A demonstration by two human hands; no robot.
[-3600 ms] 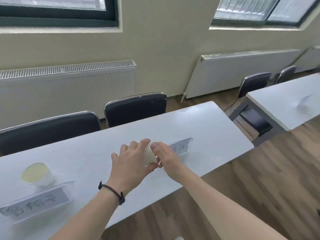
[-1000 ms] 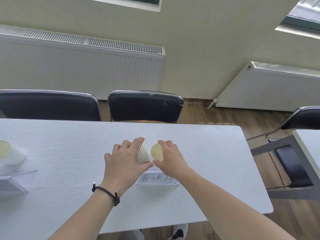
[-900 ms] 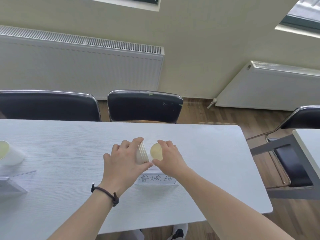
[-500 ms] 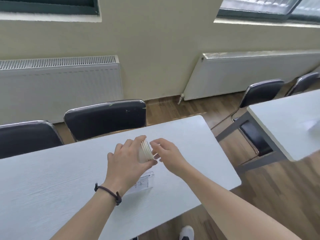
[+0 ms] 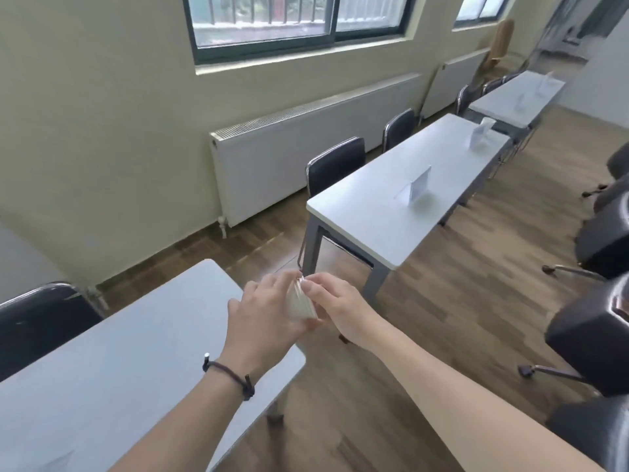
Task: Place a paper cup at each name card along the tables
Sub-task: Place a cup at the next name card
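Note:
My left hand (image 5: 263, 316) grips a nested stack of white paper cups (image 5: 301, 303) held sideways, just past the right end of the near white table (image 5: 119, 362). My right hand (image 5: 335, 306) pinches the rim end of the same stack with thumb and fingers. The second table (image 5: 391, 212) ahead carries a standing name card (image 5: 419, 186) and, farther along, another name card (image 5: 478, 135). A third table (image 5: 517, 97) at the back has more cards. No cup stands on those tables.
Black chairs (image 5: 335, 165) line the wall side of the tables under white radiators (image 5: 306, 148). Black office chairs (image 5: 602, 243) crowd the right edge. A wooden floor aisle (image 5: 442, 301) runs between them and the tables.
The view has swung right, away from the near table's name card and towards the second table. Both hands have stayed on the cup stack, which now hangs off the table's end.

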